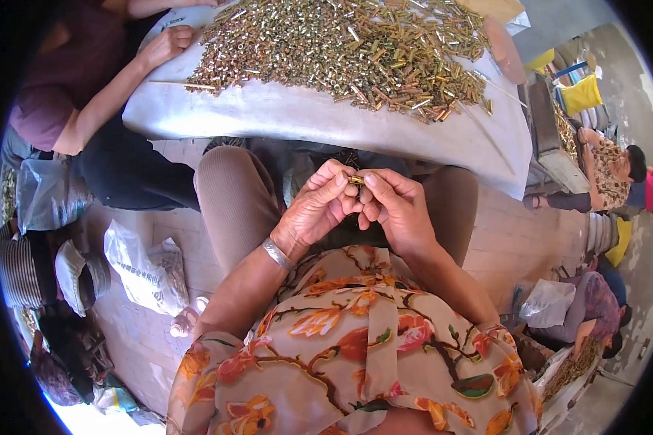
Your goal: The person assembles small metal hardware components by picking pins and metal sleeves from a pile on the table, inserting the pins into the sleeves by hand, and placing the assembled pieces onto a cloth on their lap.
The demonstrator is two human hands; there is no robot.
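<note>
Two hands meet above the person's lap, pinching one small brass-coloured metal sleeve between their fingertips. The left hand, a silver bangle on its wrist, curls its fingers closed around the near end of the piece; the right hand closes thumb and forefinger on the other end. The sleeve sits level with the knees, just short of the edge of the white-covered tabletop.

On that tabletop, a broad heap of small brass-coloured metal parts spreads from the middle toward the far right corner, loose pieces trailing down to the near edge. A thin pale stick lies at the heap's left fringe.

At the left end of the tabletop, a co-worker in a maroon top leans in, one hand resting on the cloth beside the heap.

On the brick floor to the left lies a white printed plastic bag, with a clear plastic bag farther out. On the right, another seated person in a patterned shirt works near a yellow bag, well apart from the tabletop.
</note>
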